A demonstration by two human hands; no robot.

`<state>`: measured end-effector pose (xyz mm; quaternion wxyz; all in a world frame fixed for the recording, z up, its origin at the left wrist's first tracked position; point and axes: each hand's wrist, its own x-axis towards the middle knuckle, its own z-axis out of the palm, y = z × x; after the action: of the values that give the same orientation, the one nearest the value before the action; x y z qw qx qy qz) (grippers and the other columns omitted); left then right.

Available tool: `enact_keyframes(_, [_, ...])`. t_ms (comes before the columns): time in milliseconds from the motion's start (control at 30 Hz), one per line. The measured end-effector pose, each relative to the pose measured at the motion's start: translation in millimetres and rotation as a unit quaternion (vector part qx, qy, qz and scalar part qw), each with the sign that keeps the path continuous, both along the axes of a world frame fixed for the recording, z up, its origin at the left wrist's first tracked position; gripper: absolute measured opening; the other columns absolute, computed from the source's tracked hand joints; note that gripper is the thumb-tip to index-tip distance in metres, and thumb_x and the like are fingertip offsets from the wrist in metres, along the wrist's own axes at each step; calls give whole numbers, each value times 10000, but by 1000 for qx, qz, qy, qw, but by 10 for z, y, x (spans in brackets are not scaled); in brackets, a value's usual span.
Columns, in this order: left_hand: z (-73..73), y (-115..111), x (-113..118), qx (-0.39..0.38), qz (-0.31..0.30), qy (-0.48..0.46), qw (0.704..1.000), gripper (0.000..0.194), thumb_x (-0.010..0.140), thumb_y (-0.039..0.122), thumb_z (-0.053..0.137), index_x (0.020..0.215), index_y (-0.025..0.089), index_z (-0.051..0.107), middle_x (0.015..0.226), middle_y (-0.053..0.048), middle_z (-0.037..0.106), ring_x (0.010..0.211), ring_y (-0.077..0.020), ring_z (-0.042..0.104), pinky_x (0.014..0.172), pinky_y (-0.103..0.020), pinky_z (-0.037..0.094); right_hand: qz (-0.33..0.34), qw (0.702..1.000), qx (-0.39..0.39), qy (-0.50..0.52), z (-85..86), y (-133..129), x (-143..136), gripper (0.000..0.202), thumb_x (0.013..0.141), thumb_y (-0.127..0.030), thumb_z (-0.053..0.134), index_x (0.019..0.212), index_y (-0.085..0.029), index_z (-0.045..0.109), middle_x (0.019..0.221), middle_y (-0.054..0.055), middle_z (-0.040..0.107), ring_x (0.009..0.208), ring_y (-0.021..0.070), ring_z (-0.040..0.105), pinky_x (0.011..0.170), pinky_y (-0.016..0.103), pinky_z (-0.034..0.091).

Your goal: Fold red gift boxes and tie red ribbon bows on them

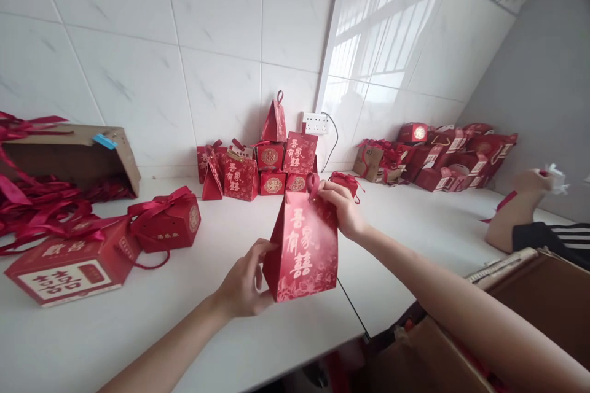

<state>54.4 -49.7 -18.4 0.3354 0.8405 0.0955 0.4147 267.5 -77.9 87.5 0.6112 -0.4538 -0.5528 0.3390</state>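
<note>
A red triangular gift box with white characters and a flower print is held up over the white table, its printed face turned to me. My left hand grips its lower left side, with the thumb near the bottom edge. At the top, my right hand pinches the box's upper right edge beside a red ribbon loop. Part of the right fingers is hidden behind the box. Behind it, against the wall, stands a group of similar red boxes, some stacked.
At left lie a red hexagonal box, a smaller ribboned box and a cardboard box with red ribbons. Red boxes are piled at the back right. Another person's forearm rests at right, near open cardboard cartons.
</note>
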Motion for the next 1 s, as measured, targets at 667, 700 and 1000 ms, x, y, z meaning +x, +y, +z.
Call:
enact_keyframes(667, [-22,119,-6,-211,12,36,977,503,682,143,561,1077,280,282,769,63,459,493,-52,387,567,-252,430,37,990,3,-134,-17,-22,-33,119,768,-305,489,740,-191,469,690,-39,465,638,103,429,597,233,338])
enact_keyframes(700, [-27,123,-4,-206,7,32,978,502,687,150,559,1083,279,281,746,67,457,488,-54,380,554,-248,425,35,990,6,-138,-22,-15,-31,128,774,-312,490,741,-190,470,689,-39,463,639,102,428,597,232,339])
enact_keyframes(1000, [-56,133,2,-155,-6,7,988,497,699,142,544,1105,274,290,643,73,438,488,-91,408,527,-262,442,37,990,-14,-133,-28,-9,-26,163,759,-343,535,750,-188,485,746,-20,511,696,122,473,634,236,376])
